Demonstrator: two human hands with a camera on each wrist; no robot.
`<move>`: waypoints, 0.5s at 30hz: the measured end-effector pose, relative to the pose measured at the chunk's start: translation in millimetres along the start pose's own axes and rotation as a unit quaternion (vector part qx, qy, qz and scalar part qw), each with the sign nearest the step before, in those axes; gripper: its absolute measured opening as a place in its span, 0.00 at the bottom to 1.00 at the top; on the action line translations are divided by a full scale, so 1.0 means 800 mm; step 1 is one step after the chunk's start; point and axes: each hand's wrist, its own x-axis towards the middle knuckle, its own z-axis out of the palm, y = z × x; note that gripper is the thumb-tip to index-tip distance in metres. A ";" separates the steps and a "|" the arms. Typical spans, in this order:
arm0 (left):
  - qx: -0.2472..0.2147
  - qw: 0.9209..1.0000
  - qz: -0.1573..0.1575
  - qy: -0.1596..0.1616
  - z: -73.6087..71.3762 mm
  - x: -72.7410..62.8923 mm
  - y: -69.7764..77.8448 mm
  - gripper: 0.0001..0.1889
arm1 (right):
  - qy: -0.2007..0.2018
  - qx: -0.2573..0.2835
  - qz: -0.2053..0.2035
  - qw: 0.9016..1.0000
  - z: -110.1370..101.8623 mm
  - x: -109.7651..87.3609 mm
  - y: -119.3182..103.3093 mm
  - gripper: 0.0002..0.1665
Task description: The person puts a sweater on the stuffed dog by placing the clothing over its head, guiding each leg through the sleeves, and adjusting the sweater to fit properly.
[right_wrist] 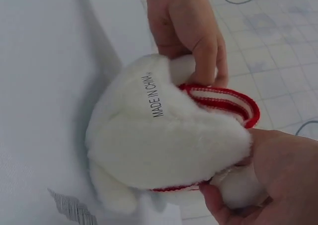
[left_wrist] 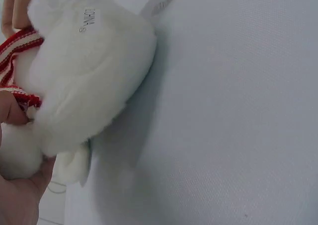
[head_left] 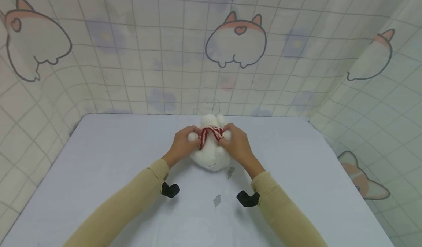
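A white plush toy (head_left: 211, 157) is held upright at the table's far side, its back toward me. Around its upper body is a small red-and-white striped knitted garment (head_left: 215, 130), standing away from the back in an arch. My left hand (head_left: 182, 144) grips the garment's left edge beside the toy's arm (head_left: 192, 136). On the other side, my right hand (head_left: 238, 144) pinches its right edge near the other arm. "MADE IN CHINA" is printed on a white label (right_wrist: 151, 96) low on the toy's back. The toy's front is hidden.
The toy is over a pale table (head_left: 115, 166). Two small grey patches (head_left: 217, 200) mark the surface near the toy. A checked curtain (head_left: 165, 63) with cartoon animals surrounds the table at the back and sides. A black strap end (head_left: 170, 190) hangs by each sleeve.
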 end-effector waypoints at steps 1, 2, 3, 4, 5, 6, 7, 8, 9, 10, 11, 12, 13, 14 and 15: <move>-0.003 1.000 0.001 0.003 -0.001 0.001 0.000 0.10 | 0.005 0.001 0.002 1.000 0.000 0.000 0.002 0.19; -0.005 1.000 0.002 0.005 -0.001 0.002 0.000 0.09 | 0.007 0.008 0.007 1.000 0.001 0.001 0.004 0.18; -0.007 1.000 0.006 0.009 -0.002 0.004 0.000 0.09 | 0.007 0.015 0.014 1.000 0.002 0.001 0.006 0.17; -0.006 1.000 0.012 0.012 -0.003 0.005 0.000 0.08 | 0.005 0.024 0.023 0.999 0.003 0.001 0.009 0.17; -0.005 1.000 0.016 0.016 -0.004 0.006 0.001 0.08 | 0.001 0.032 0.031 0.999 0.005 0.001 0.011 0.16; -0.004 1.000 0.017 0.020 -0.006 0.007 0.001 0.08 | -0.004 0.040 0.038 0.998 0.007 0.000 0.014 0.16; -0.004 1.000 0.014 0.024 -0.008 0.007 0.002 0.08 | -0.007 0.044 0.046 0.998 0.009 0.000 0.016 0.17; -0.005 1.000 0.009 0.029 -0.009 0.006 0.003 0.09 | -0.011 0.051 0.053 0.997 0.009 -0.001 0.018 0.17; -0.007 0.999 0.004 0.032 -0.011 0.005 0.003 0.10 | -0.013 0.056 0.058 0.997 0.010 -0.001 0.020 0.17; -0.009 0.999 -0.005 0.032 -0.011 0.004 0.005 0.11 | -0.016 0.061 0.063 0.996 0.010 -0.002 0.022 0.17; -0.011 0.999 -0.013 0.030 -0.012 0.003 0.006 0.12 | -0.018 0.062 0.066 0.996 0.009 -0.003 0.022 0.17; -0.014 0.999 -0.019 0.027 -0.011 0.001 0.007 0.12 | -0.021 0.058 0.065 0.996 0.009 -0.003 0.022 0.17; -0.017 0.999 -0.024 0.023 -0.011 0.000 0.008 0.13 | -0.024 0.051 0.063 0.996 0.009 -0.003 0.022 0.16; -0.016 0.999 -0.023 0.018 -0.010 -0.001 0.009 0.13 | -0.027 0.048 0.058 0.997 0.008 -0.004 0.021 0.15; -0.015 1.000 -0.023 0.011 -0.009 -0.001 0.011 0.13 | -0.028 0.039 0.049 0.998 0.007 -0.004 0.020 0.15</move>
